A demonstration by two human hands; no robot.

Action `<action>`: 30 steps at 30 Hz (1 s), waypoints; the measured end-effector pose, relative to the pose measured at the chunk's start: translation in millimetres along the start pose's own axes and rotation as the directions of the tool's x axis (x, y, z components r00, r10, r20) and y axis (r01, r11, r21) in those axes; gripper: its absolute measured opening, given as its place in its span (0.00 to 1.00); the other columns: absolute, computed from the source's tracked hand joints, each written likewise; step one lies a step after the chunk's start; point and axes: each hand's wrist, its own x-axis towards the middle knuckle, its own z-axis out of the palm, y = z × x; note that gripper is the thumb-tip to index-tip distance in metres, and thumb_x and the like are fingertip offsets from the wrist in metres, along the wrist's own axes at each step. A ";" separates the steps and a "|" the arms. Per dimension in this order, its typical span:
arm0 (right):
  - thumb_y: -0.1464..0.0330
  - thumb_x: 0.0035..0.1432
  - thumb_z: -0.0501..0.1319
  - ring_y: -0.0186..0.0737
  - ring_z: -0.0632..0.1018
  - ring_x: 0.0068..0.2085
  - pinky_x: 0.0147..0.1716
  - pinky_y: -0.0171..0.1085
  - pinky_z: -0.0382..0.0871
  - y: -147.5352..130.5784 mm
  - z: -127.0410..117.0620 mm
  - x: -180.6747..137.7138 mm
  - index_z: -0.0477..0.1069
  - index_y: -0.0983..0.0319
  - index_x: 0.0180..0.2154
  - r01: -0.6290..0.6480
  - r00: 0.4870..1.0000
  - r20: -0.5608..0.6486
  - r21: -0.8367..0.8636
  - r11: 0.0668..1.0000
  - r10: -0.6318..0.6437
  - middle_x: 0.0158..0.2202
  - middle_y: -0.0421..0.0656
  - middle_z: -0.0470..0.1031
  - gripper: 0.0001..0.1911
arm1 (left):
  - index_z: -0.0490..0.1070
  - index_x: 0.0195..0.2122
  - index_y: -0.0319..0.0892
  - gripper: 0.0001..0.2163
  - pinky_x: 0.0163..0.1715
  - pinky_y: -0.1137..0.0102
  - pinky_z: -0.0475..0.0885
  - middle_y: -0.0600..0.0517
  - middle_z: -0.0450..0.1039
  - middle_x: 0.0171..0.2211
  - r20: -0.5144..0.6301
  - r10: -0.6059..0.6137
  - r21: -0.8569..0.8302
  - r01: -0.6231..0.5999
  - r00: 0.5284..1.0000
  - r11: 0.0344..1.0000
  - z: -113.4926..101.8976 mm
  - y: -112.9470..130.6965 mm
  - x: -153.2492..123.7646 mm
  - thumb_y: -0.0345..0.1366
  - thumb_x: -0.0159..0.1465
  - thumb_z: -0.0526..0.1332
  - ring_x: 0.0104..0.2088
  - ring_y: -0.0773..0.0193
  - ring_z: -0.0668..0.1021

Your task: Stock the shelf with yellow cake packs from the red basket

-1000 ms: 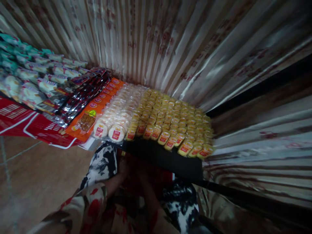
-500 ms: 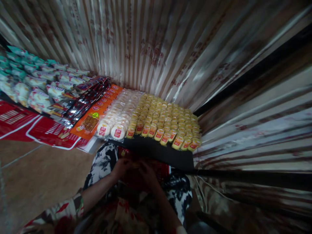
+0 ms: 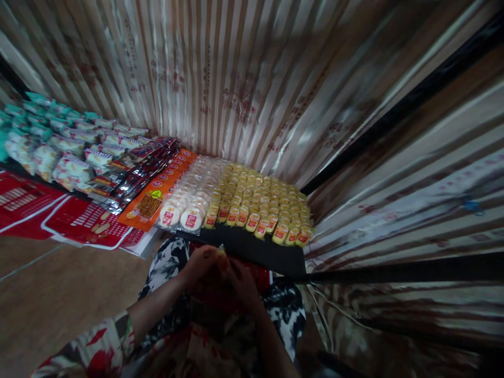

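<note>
In the head view my two hands meet over my lap, just below the front edge of a black shelf. Between them is a small yellow wrapped snack packet, dim and partly covered by my fingers. My left hand pinches it from one side, fingers curled. From the other side my right hand closes on it as well. Right above them stand rows of yellow wrapped snack packets with red and white labels, at the shelf's right end.
Left of the yellow rows lie round white wrapped crackers, an orange snack bag, dark shiny packets and white-and-green bags. Red printed sheets hang below the shelf. A striped curtain and a black bar stand behind.
Both hands have risen slightly toward the shelf edge, and the yellow packet between them shows more clearly. The camera view has shifted a little.
</note>
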 end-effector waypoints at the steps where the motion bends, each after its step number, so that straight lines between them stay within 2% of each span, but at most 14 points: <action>1: 0.59 0.54 0.55 0.45 0.73 0.47 0.50 0.44 0.64 -1.6 -0.5 -0.1 0.71 0.61 0.46 -0.002 1.000 -0.009 0.028 1.000 0.002 0.46 0.46 0.73 0.20 | 0.71 0.34 0.38 0.11 0.32 0.71 0.69 0.51 0.75 0.30 -0.019 -0.006 0.003 0.006 1.000 1.000 1.2 3.9 0.8 0.37 0.51 0.58 0.32 0.63 0.75; 4: 0.58 0.54 0.56 0.44 0.74 0.46 0.47 0.41 0.67 -5.7 -1.5 -0.3 0.70 0.60 0.46 -0.009 1.000 -0.011 0.142 0.990 0.011 0.46 0.44 0.74 0.20 | 0.71 0.33 0.38 0.10 0.25 0.73 0.66 0.54 0.72 0.24 -0.081 -0.020 0.044 0.023 0.997 0.999 5.4 14.2 4.9 0.37 0.51 0.57 0.25 0.67 0.72; 7: 0.59 0.52 0.57 0.44 0.75 0.44 0.45 0.41 0.68 -9.1 -2.1 0.0 0.71 0.60 0.44 -0.045 0.998 -0.041 0.163 0.986 0.053 0.43 0.44 0.75 0.19 | 0.70 0.35 0.38 0.12 0.21 0.75 0.64 0.56 0.69 0.21 -0.088 -0.022 0.077 0.028 0.996 0.997 11.1 21.5 10.4 0.37 0.52 0.56 0.20 0.69 0.69; 11: 0.60 0.51 0.58 0.44 0.75 0.43 0.45 0.41 0.68 -13.1 -5.2 1.1 0.72 0.62 0.43 -0.030 0.991 -0.124 0.181 0.983 0.053 0.42 0.45 0.76 0.19 | 0.70 0.39 0.38 0.14 0.24 0.75 0.66 0.54 0.71 0.28 -0.103 0.035 0.102 -0.024 0.994 0.995 20.3 26.4 16.4 0.37 0.52 0.57 0.23 0.70 0.70; 15: 0.61 0.49 0.59 0.44 0.75 0.43 0.44 0.40 0.68 -18.0 -11.8 1.5 0.72 0.62 0.41 -0.025 0.971 -0.228 0.195 0.980 0.070 0.41 0.45 0.76 0.17 | 0.68 0.44 0.37 0.19 0.25 0.75 0.67 0.51 0.70 0.37 -0.035 0.112 0.158 -0.105 0.993 0.982 29.5 28.0 20.9 0.33 0.50 0.59 0.23 0.72 0.70; 21: 0.60 0.51 0.57 0.42 0.75 0.42 0.43 0.39 0.69 -14.8 -22.0 4.6 0.70 0.62 0.42 -0.010 0.949 -0.306 0.211 0.977 0.076 0.41 0.45 0.76 0.18 | 0.68 0.42 0.40 0.15 0.29 0.74 0.69 0.52 0.68 0.37 -0.026 0.286 0.278 -0.268 0.958 0.922 50.7 34.7 31.0 0.26 0.52 0.56 0.25 0.72 0.70; 23: 0.59 0.52 0.56 0.43 0.75 0.43 0.44 0.40 0.68 -8.0 -26.8 8.2 0.68 0.63 0.46 -0.010 0.919 -0.387 0.158 0.987 0.071 0.43 0.47 0.74 0.21 | 0.68 0.42 0.40 0.15 0.29 0.75 0.69 0.52 0.68 0.37 0.008 0.333 0.281 -0.322 0.943 0.904 63.3 39.8 36.0 0.26 0.53 0.55 0.25 0.73 0.70; 27: 0.55 0.53 0.54 0.43 0.73 0.45 0.44 0.41 0.67 3.1 -41.6 15.7 0.61 0.64 0.51 -0.019 0.823 -0.568 0.016 1.000 0.024 0.46 0.50 0.71 0.28 | 0.68 0.44 0.42 0.15 0.33 0.74 0.69 0.53 0.67 0.37 0.036 0.399 0.353 -0.385 0.916 0.853 93.6 54.2 46.2 0.26 0.55 0.54 0.27 0.72 0.70; 30: 0.51 0.54 0.53 0.45 0.71 0.45 0.40 0.40 0.67 4.3 -54.7 19.0 0.62 0.65 0.49 -0.056 0.705 -0.706 -0.150 0.987 -0.068 0.46 0.52 0.69 0.29 | 0.67 0.45 0.43 0.14 0.38 0.73 0.69 0.54 0.68 0.36 0.069 0.435 0.437 -0.420 0.898 0.795 114.4 64.3 53.8 0.27 0.57 0.54 0.31 0.69 0.71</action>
